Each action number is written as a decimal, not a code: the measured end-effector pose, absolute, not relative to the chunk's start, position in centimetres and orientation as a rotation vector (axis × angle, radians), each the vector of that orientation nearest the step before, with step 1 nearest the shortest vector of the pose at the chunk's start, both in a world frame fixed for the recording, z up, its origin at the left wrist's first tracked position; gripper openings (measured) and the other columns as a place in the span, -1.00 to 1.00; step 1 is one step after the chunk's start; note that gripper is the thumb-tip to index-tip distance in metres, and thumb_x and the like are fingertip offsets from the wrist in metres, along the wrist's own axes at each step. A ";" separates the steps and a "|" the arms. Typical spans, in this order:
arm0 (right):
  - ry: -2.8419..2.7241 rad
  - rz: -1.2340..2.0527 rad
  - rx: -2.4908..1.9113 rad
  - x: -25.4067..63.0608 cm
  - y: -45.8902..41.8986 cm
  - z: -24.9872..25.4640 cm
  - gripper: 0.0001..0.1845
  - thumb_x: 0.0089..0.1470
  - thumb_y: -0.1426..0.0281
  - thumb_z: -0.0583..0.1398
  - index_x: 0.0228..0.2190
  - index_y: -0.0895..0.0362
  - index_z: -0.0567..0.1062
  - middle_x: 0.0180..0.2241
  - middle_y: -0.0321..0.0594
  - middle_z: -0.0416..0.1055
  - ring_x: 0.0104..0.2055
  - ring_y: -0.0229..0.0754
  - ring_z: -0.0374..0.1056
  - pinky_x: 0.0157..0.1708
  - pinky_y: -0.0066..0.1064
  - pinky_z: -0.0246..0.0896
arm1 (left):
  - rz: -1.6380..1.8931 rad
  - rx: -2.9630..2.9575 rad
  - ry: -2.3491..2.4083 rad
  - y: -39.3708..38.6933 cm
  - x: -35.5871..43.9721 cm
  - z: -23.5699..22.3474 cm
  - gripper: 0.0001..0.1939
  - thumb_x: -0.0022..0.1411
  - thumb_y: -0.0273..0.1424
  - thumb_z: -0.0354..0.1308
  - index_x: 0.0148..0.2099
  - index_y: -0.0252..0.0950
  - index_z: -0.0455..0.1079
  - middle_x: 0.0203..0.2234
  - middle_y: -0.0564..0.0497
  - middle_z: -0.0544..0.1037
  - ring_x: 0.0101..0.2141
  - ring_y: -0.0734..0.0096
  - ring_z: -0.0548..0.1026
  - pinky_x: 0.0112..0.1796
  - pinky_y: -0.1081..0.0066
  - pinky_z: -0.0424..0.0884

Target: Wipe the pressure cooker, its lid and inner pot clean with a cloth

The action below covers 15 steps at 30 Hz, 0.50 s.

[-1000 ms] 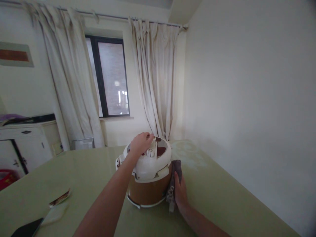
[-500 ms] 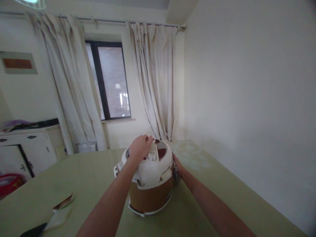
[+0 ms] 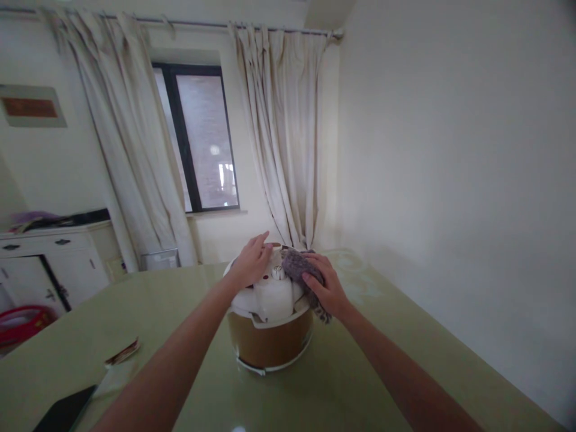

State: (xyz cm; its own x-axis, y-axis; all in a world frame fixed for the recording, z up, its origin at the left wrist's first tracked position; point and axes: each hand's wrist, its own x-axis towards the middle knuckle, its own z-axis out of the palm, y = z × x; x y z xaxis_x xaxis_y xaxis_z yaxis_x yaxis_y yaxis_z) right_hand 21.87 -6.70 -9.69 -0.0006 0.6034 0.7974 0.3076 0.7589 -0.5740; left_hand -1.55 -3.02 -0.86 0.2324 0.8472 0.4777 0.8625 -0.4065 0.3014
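A rice cooker (image 3: pixel 272 342) with a white lid and a brown body stands on the green table (image 3: pixel 360 372). My left hand (image 3: pixel 252 261) rests on the left part of its lid, fingers stretched out and holding nothing. In my right hand (image 3: pixel 330 285) is a grey-purple cloth (image 3: pixel 302 270), bunched up and pressed against the right side of the lid top. One end of the cloth hangs down along the cooker's side. The lid's round white knob (image 3: pixel 278 272) shows between my two hands.
On the table at the left lie a dark phone-like slab (image 3: pixel 65 409) and a small brown-and-white packet (image 3: pixel 122 353). Beyond the table's left edge are a white cabinet (image 3: pixel 81 264) and a red basin (image 3: pixel 27 327). A bare wall (image 3: pixel 450 180) runs along the right.
My right hand has brought the cloth up from the cooker's right side onto its lid. My left hand has loosened from the lid's middle, its fingers now stretched out.
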 end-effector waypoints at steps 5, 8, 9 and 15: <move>-1.389 0.271 -0.816 21.6 -6.9 -13.7 -0.47 0.32 0.08 0.14 0.21 0.05 0.45 0.21 -0.06 0.40 0.28 0.03 0.26 0.35 0.01 0.10 | -1.093 -2.511 -1.801 -4.1 -9.0 -3.8 -0.27 0.35 0.05 0.01 0.36 -0.32 0.35 0.31 -0.22 0.44 0.32 0.00 0.34 0.34 0.10 0.17; -1.156 0.394 -0.995 19.0 -10.7 -21.1 -0.39 0.33 0.01 0.13 0.26 0.03 0.35 0.22 -0.01 0.37 0.29 0.07 0.28 0.33 0.08 0.15 | -1.585 -2.527 -2.098 -5.1 -10.1 -5.9 -0.25 0.30 0.08 0.06 0.38 -0.24 0.34 0.11 -0.12 0.62 0.04 0.08 0.58 0.05 0.19 0.50; -1.106 0.396 -1.045 17.9 -12.1 -23.2 -0.39 0.31 -0.01 0.14 0.24 0.04 0.37 0.23 0.03 0.36 0.29 0.13 0.28 0.32 0.13 0.17 | -1.743 -2.497 -2.182 -5.4 -10.0 -6.3 -0.23 0.30 0.10 0.06 0.41 -0.21 0.31 0.03 -0.10 0.66 -0.09 0.14 0.62 -0.10 0.25 0.56; -1.134 0.383 -0.986 13.9 -14.3 -25.1 -0.54 0.32 0.03 0.15 0.11 0.00 0.45 0.35 0.02 0.20 0.43 0.14 0.12 0.38 0.16 0.04 | -1.955 -2.342 -2.354 -5.7 -8.6 -7.6 -0.20 0.32 0.14 0.04 0.45 -0.16 0.23 -0.28 -0.02 0.65 -0.47 0.40 0.52 -0.47 0.44 0.47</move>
